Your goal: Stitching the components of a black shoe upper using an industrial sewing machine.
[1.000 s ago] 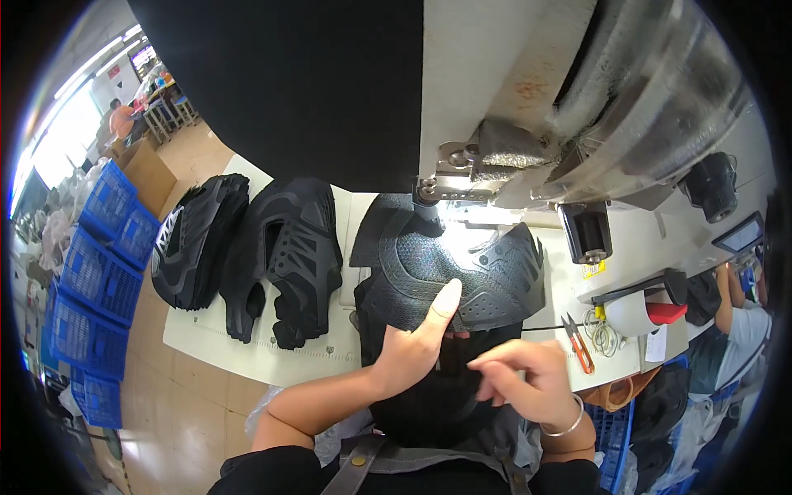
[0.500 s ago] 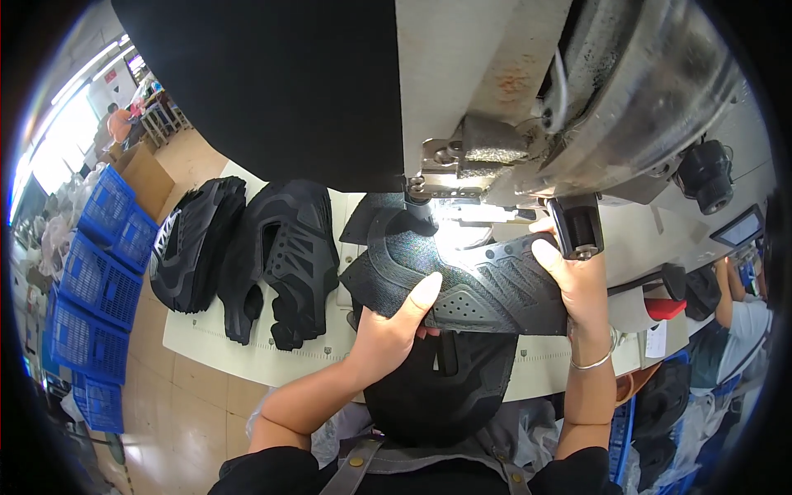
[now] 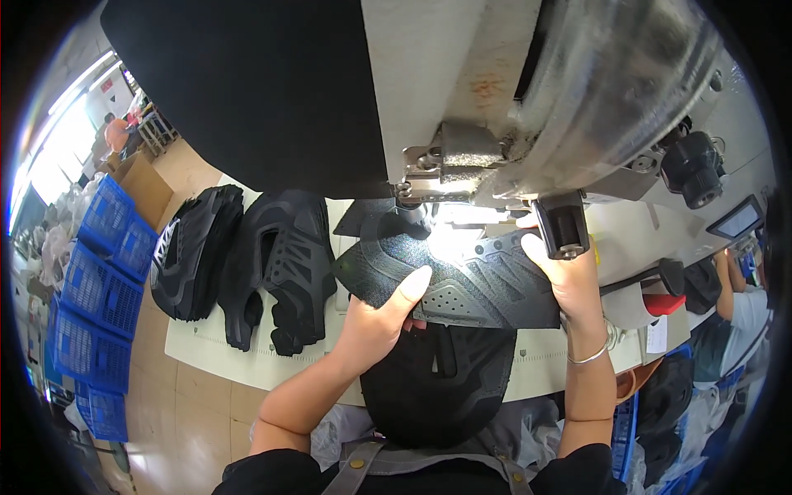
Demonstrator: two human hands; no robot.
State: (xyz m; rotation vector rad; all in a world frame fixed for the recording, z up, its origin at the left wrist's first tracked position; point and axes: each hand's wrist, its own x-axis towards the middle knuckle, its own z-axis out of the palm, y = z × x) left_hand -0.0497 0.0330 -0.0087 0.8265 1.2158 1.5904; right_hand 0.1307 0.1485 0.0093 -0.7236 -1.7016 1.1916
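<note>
A black shoe upper point(image 3: 462, 289) with a dotted grey panel and slanting side strips lies under the head of a sewing machine point(image 3: 470, 153). Its far edge is in the bright lamp glare, where the needle cannot be made out. My left hand point(image 3: 371, 326) grips its near left edge, thumb on top and fingers underneath. At its right end my right hand point(image 3: 575, 285) pinches it, thumb on top, partly behind a black machine part point(image 3: 563, 227). Another black upper point(image 3: 437, 388) hangs over the table's front edge at my lap.
Stacked black uppers point(image 3: 198, 256) and more uppers point(image 3: 299, 247) lie on the white table point(image 3: 219, 363) at left. Blue crates point(image 3: 95, 289) stand on the floor beyond. A red object point(image 3: 662, 304) sits at right, where another person's arm point(image 3: 726, 289) shows. The machine overhangs my hands.
The view has shifted slightly. The upper has moved a little farther in under the machine head, both hands keeping their grip. The stacks on the left stay put.
</note>
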